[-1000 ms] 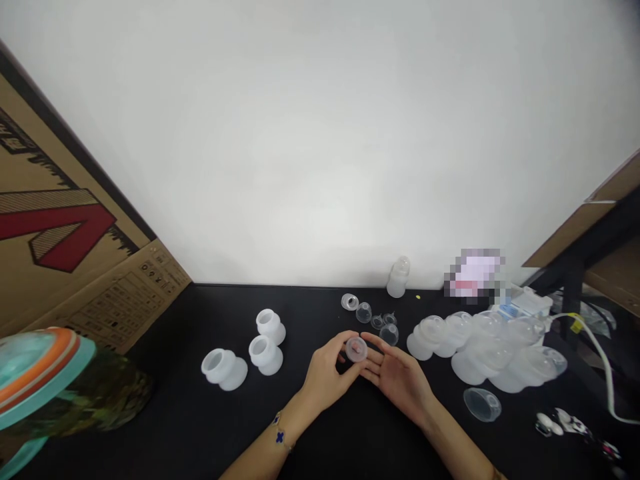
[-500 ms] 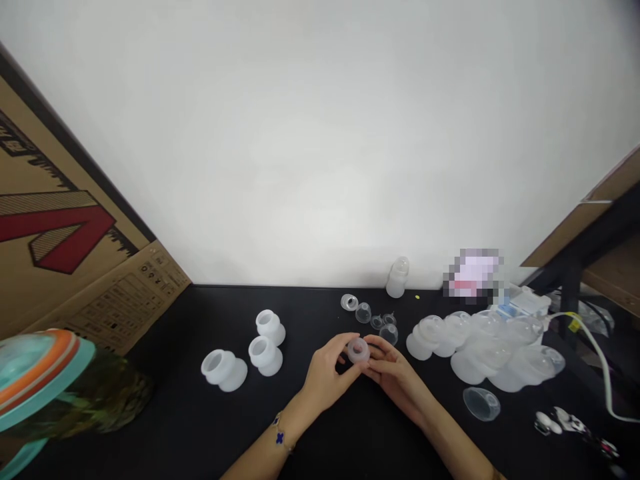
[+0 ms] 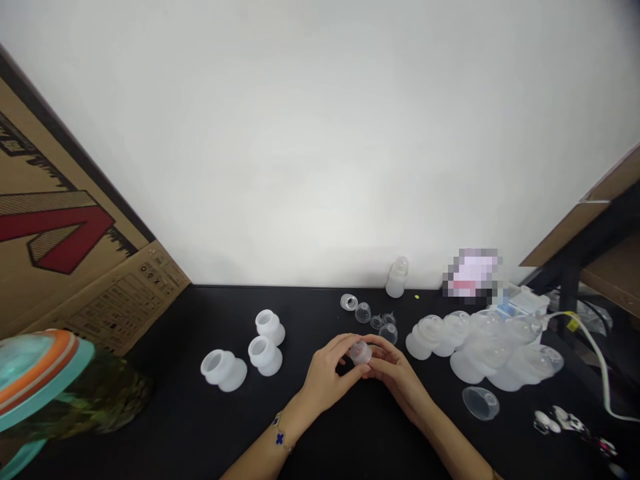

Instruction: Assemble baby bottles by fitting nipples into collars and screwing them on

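Observation:
My left hand and my right hand meet over the black table, fingertips pinched together on a small clear round plastic part held between them. The part is translucent with a faint pink spot inside. A bracelet with a blue charm sits on my left wrist. Just beyond the hands lie several small clear caps. Three white frosted silicone cups stand to the left.
A heap of frosted dome-shaped parts lies at the right, with one clear cup apart in front. A small white bottle stands by the wall. Cardboard boxes lean at the left; a white cable runs at the right.
My right hand was open beside the part a second ago; its fingers have closed onto the part, so both hands now grip it. The part has turned slightly.

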Action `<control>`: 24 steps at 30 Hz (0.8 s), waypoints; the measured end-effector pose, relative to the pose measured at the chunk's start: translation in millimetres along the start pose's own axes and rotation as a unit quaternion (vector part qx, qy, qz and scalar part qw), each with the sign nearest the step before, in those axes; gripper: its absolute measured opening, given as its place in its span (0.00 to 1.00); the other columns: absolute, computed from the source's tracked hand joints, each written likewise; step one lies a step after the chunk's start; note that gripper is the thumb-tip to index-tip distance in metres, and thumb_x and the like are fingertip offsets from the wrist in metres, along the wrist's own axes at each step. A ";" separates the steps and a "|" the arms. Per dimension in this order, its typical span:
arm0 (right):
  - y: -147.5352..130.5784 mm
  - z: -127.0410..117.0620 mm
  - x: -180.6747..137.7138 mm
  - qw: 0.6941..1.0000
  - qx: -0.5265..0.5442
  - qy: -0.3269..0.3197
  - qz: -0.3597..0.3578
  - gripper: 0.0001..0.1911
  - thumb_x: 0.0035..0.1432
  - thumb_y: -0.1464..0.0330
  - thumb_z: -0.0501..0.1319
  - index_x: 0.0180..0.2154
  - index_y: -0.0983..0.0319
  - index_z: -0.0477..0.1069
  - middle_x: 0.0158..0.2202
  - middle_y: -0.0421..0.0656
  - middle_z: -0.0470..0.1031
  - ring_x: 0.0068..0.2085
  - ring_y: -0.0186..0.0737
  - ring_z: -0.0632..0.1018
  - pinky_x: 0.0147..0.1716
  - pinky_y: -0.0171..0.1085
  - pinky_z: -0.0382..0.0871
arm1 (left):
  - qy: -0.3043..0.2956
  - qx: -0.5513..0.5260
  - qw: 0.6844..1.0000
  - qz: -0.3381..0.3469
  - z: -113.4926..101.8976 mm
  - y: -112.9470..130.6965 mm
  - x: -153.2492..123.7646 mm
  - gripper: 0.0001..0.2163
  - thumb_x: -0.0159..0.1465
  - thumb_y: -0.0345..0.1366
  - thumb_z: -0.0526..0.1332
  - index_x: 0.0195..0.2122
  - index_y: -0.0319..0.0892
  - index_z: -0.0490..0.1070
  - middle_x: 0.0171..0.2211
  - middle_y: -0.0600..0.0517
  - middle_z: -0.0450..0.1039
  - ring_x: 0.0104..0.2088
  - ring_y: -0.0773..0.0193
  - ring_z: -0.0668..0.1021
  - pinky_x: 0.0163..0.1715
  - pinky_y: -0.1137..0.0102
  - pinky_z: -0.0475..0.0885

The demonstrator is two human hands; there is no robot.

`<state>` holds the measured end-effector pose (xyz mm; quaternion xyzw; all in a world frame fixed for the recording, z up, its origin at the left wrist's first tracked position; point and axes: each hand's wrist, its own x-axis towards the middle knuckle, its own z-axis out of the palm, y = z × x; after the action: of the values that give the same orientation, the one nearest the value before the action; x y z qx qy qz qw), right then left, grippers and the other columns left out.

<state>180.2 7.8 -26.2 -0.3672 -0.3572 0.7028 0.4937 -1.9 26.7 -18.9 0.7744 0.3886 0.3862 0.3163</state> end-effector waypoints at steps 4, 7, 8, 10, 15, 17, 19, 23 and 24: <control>-0.6 0.5 0.6 0.999 -0.030 0.006 -0.014 0.18 0.53 0.66 0.70 0.47 0.57 0.75 0.36 0.42 0.78 0.35 0.39 0.75 0.36 0.38 0.69 | -0.001 -0.005 1.000 0.005 0.0 -0.9 -0.6 0.19 0.62 0.39 0.65 0.55 0.49 0.70 0.54 0.48 0.73 0.47 0.59 0.78 0.36 0.70 0.78; -1.1 1.0 0.8 0.998 -0.050 0.007 -0.026 0.18 0.53 0.64 0.70 0.47 0.57 0.75 0.37 0.42 0.78 0.35 0.39 0.75 0.33 0.37 0.68 | 0.000 -0.007 1.000 0.007 0.0 -1.2 -0.7 0.20 0.62 0.39 0.65 0.55 0.50 0.70 0.54 0.49 0.73 0.48 0.59 0.78 0.37 0.70 0.78; -1.2 1.1 0.7 0.998 -0.054 0.007 -0.030 0.18 0.53 0.64 0.70 0.47 0.56 0.75 0.38 0.43 0.78 0.36 0.40 0.75 0.33 0.37 0.68 | 0.001 -0.008 1.000 0.009 -0.1 -1.2 -0.7 0.20 0.62 0.38 0.65 0.56 0.50 0.69 0.54 0.49 0.73 0.48 0.59 0.77 0.37 0.70 0.78; -1.0 1.1 0.8 0.998 -0.059 0.010 -0.033 0.19 0.53 0.64 0.70 0.47 0.56 0.74 0.40 0.43 0.78 0.37 0.40 0.75 0.33 0.37 0.68 | 0.002 -0.011 1.000 0.011 -0.5 -0.7 -0.7 0.21 0.62 0.38 0.65 0.57 0.51 0.69 0.55 0.49 0.72 0.49 0.59 0.77 0.37 0.71 0.77; 1.6 0.2 2.2 0.999 -0.042 0.007 -0.019 0.22 0.53 0.64 0.69 0.51 0.55 0.73 0.46 0.45 0.77 0.39 0.42 0.77 0.32 0.37 0.70 | 0.028 -0.006 1.000 0.008 -1.9 2.5 -0.9 0.22 0.61 0.38 0.65 0.57 0.52 0.69 0.56 0.48 0.69 0.50 0.57 0.76 0.37 0.69 0.78; 2.6 0.0 2.6 1.000 -0.029 0.000 -0.011 0.22 0.54 0.64 0.69 0.52 0.55 0.73 0.48 0.45 0.77 0.39 0.42 0.77 0.32 0.38 0.71 | 0.034 -0.008 0.999 0.001 -2.4 4.3 -0.6 0.21 0.60 0.37 0.66 0.56 0.52 0.70 0.55 0.48 0.68 0.49 0.56 0.76 0.36 0.68 0.78; 3.1 0.1 2.4 1.000 -0.014 -0.008 -0.003 0.23 0.54 0.65 0.69 0.52 0.55 0.73 0.49 0.45 0.76 0.39 0.42 0.77 0.33 0.39 0.73 | 0.033 -0.014 0.999 -0.005 -2.7 6.2 -0.3 0.21 0.59 0.36 0.66 0.55 0.53 0.71 0.53 0.48 0.68 0.47 0.58 0.76 0.36 0.68 0.78; 1.9 1.7 0.6 1.000 0.008 -0.020 0.007 0.24 0.53 0.66 0.70 0.53 0.55 0.73 0.49 0.46 0.77 0.40 0.42 0.78 0.34 0.40 0.74 | 0.035 -0.025 0.999 -0.004 -2.5 9.4 0.3 0.22 0.58 0.35 0.67 0.54 0.52 0.71 0.47 0.49 0.69 0.43 0.60 0.76 0.35 0.69 0.77; 1.1 2.4 0.1 1.000 0.012 -0.021 0.008 0.24 0.53 0.67 0.70 0.52 0.55 0.73 0.49 0.46 0.77 0.40 0.42 0.78 0.34 0.39 0.74 | 0.036 -0.028 0.999 -0.001 -2.2 9.9 0.4 0.22 0.57 0.34 0.67 0.54 0.51 0.71 0.46 0.49 0.69 0.43 0.60 0.76 0.34 0.70 0.77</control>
<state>177.7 7.3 -26.0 -0.3493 -0.3560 0.7183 0.4851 0.0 22.6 -9.9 0.7504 0.3900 0.4241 0.3240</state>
